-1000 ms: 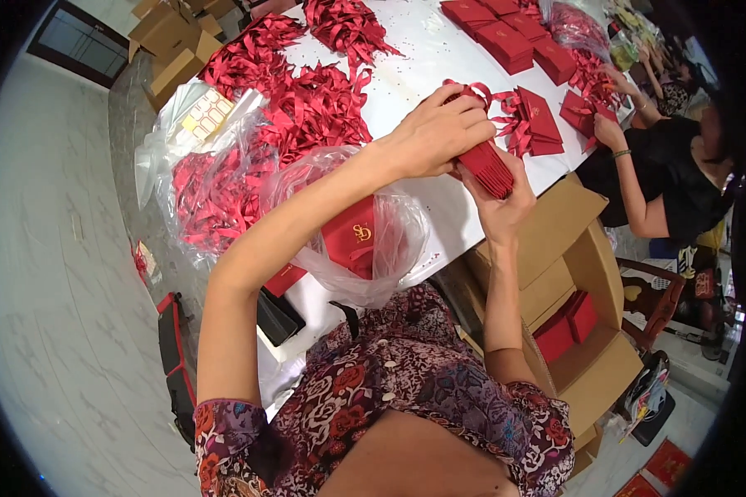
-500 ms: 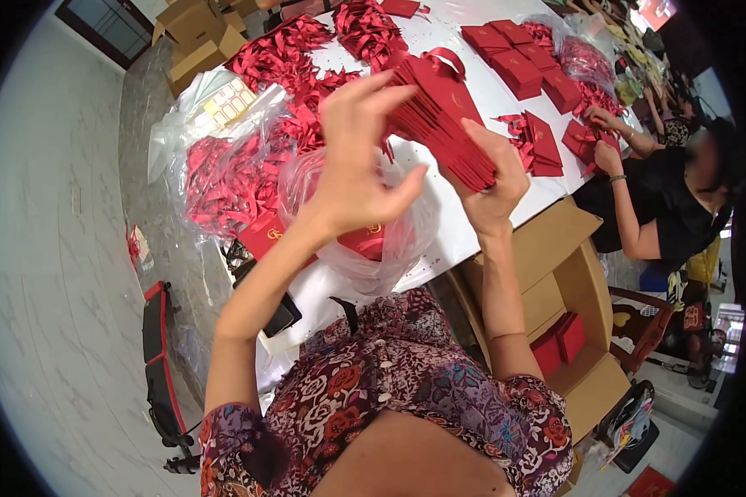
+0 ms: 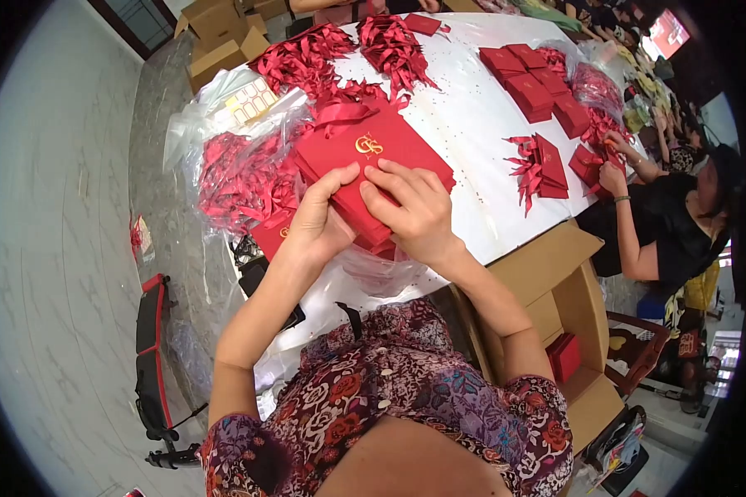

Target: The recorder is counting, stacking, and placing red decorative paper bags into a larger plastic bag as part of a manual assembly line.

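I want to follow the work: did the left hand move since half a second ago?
Yes. The left hand has dropped from above the clear plastic bag of ribbons and now grips the near edge of the red box, beside the right hand.

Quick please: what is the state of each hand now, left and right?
Left hand: closed on the red paper bag, thumb on top.
Right hand: holding the same bag, fingers pressing its face.

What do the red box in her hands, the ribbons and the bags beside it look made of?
The red box, held in the left hand and right hand, looks like matte card or paper-covered board: flat faces, crisp edges, gold foil mark. The ribbon bows look like satin, with a soft sheen. The bags are thin clear plastic film, crinkled and glossy.
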{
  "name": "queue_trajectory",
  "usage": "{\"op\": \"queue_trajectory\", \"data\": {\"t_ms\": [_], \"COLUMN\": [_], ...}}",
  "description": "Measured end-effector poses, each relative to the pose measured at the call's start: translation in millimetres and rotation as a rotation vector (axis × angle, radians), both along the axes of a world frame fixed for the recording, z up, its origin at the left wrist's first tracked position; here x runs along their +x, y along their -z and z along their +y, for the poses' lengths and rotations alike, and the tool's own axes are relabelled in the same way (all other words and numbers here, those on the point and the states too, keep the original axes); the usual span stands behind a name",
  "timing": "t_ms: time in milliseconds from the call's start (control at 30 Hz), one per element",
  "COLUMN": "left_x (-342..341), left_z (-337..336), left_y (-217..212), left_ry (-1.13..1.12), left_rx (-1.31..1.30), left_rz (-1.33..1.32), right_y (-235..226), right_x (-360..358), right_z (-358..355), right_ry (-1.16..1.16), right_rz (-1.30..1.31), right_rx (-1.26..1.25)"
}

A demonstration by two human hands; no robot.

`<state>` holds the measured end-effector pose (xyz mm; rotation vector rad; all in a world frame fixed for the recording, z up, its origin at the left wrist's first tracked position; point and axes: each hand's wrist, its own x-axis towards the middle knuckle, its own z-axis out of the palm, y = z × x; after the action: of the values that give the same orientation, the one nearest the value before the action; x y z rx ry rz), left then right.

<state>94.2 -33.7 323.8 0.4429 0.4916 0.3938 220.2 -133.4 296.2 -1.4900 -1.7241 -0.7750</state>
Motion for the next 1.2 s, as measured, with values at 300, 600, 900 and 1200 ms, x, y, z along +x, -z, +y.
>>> {"op": "queue_trajectory", "data": {"t_ms": [300,600,900,1200], "left_x": [-13.7,-29.7,-16.6,-12.2], "left_z": [29.8,62.2,65.2,54.5], "left_y": [52.1,50.9,76.1,122.8], "left_ry": [-0.078,-0.04,0.312,0.456], "left_rx": [0.152,0.143,0.017,-0.029], "left_rz": [0.08,0.082,0.051,0.09], "right_y": [-12.9,69.9,119.0,109.6], "right_x": [10.1,87.8,112.5,118.2], "right_z": [-22.7,-23.2,-3.0,-13.9], "right_ry": [-0.334,0.248,0.243,0.042], "right_rz": [0.507,0.718,1.032,1.53], "right_rx": [-0.328,-0.743,-0.764,-0.666]}}
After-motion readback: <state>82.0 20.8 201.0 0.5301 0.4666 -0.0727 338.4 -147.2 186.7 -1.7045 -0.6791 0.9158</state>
